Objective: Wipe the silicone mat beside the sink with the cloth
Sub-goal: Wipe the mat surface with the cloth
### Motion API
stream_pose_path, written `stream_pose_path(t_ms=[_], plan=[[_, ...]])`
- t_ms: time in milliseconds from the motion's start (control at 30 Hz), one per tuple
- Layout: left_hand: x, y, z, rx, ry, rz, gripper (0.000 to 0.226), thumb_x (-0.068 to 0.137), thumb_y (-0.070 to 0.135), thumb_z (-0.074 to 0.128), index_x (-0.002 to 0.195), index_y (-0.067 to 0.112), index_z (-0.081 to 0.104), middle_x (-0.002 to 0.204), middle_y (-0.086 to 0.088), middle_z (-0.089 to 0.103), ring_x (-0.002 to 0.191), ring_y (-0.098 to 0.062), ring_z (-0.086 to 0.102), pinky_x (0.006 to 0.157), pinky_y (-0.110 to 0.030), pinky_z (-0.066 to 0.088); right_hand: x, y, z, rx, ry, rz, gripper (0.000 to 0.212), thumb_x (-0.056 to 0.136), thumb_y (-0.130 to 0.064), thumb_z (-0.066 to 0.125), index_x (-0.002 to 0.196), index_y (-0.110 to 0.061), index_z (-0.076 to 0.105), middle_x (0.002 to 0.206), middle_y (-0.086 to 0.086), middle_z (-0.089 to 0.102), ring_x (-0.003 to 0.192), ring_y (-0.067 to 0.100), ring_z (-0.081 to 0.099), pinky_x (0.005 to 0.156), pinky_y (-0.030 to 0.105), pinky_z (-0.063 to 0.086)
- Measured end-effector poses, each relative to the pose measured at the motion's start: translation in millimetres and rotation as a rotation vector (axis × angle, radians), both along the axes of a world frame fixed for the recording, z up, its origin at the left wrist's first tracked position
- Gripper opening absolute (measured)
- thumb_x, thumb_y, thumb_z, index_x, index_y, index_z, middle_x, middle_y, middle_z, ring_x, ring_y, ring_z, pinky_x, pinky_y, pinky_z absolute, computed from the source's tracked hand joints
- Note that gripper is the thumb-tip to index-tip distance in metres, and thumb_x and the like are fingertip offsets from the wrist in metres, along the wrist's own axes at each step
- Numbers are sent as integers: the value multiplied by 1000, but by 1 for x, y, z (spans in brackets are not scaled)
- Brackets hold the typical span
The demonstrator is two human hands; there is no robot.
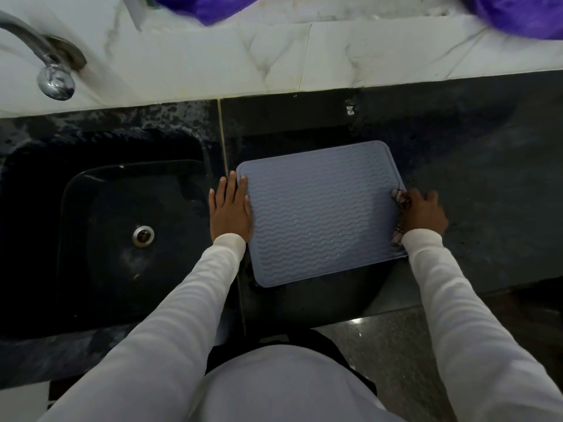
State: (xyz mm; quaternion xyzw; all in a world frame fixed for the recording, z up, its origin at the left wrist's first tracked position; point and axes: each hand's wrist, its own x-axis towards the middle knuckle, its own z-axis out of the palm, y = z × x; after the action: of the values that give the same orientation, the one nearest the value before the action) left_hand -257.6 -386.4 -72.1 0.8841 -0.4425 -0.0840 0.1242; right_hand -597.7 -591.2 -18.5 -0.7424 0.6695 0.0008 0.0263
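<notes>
White sleeves (170, 303) run up from the bottom of the view to both hands at the edges of a grey-blue silicone mat (320, 214), which lies flat on the dark countertop (475, 190) just right of the black sink (100, 226). The left hand (231, 210) rests flat, fingers straight and close together, on the mat's left edge, apparently pinning it in place. The right hand (422, 213) sits at the mat's right edge with its fingers curled round a bunched checked cloth (401, 208), most of which is hidden under the hand. Nearly all of the mat's wavy ribbed surface is uncovered, and I cannot tell from its look whether any part has been wiped. By my reading, the cloth is at one end of a stroke, with the width of the mat left to cross. Farther back, a chrome tap (51, 71) stands against the marbled white wall tiles (274, 56), and purple plastic (518, 13) lies on the ledge above.
</notes>
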Motion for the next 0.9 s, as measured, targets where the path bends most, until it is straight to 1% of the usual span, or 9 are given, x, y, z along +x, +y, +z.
stream_pose_path(t_ms=[100, 200, 367, 433, 533, 600, 667, 800, 900], plan=[[0, 0, 2, 5, 1, -6, 50, 106, 34, 17, 155, 28, 11, 163, 2, 11, 150, -21, 7, 121, -44, 1, 5, 1, 3, 25, -41, -41, 21, 91, -18, 50, 111, -18, 54, 112, 20, 45, 88, 43, 56, 68, 45, 45], [0, 0, 3, 9, 9, -8, 51, 105, 35, 16, 155, 28, 11, 163, 2, 10, 150, -22, 7, 121, -44, 0, 1, 1, 12, 83, -131, -20, 21, 92, -25, 51, 111, -22, 59, 108, 20, 53, 89, 44, 59, 76, 44, 48], [0, -1, 4, 18, 17, -6, 51, 105, 36, 16, 155, 28, 11, 163, 2, 10, 150, -22, 6, 121, -43, -1, 40, 49, 32, 127, -328, 269, 26, 93, -44, 54, 113, -30, 61, 104, 11, 61, 89, 33, 63, 79, 37, 51], [0, 0, 4, 17, 42, -6, 52, 105, 36, 17, 155, 28, 10, 163, 1, 9, 150, -22, 4, 121, -44, -2, 69, 85, 34, 189, -374, 402, 26, 92, -44, 55, 114, -31, 61, 105, 7, 61, 87, 31, 63, 78, 37, 52], [-3, -3, 9, -8, 123, -1, 52, 105, 36, 19, 155, 25, 11, 163, -2, 9, 150, -22, 3, 121, -44, -3, 121, 144, 29, 182, -446, 551, 24, 90, -41, 58, 111, -32, 63, 101, 9, 61, 81, 33, 63, 71, 37, 53], [-12, -1, 12, -28, 149, 42, 53, 105, 31, 21, 155, 18, 14, 162, -5, 13, 150, -23, 6, 121, -44, -1, 153, 177, 13, 85, -359, 637, 24, 89, -32, 59, 110, -26, 65, 97, 10, 60, 76, 33, 61, 65, 36, 50], [-23, 7, 9, 0, 120, 64, 53, 104, 24, 23, 155, 13, 14, 162, -6, 11, 150, -22, 6, 121, -44, 0, 173, 198, -2, 3, -245, 665, 23, 80, -20, 67, 103, -19, 67, 91, 10, 61, 73, 32, 60, 63, 35, 48], [-32, 24, -3, 17, 28, 33, 53, 104, 23, 21, 155, 13, 9, 163, -5, 5, 150, -22, 0, 121, -44, -1, 172, 207, -8, -66, -146, 640, 29, 72, -21, 76, 100, -20, 68, 90, 8, 63, 75, 28, 59, 61, 33, 46], [-31, 22, -4, 48, 22, 29, 55, 104, 24, 23, 155, 13, 6, 163, -6, 3, 150, -23, -1, 121, -44, -2, 169, 201, -4, 24, -90, 699, 55, 51, -21, 86, 103, -18, 66, 90, 12, 61, 66, 30, 60, 49, 31, 46]])
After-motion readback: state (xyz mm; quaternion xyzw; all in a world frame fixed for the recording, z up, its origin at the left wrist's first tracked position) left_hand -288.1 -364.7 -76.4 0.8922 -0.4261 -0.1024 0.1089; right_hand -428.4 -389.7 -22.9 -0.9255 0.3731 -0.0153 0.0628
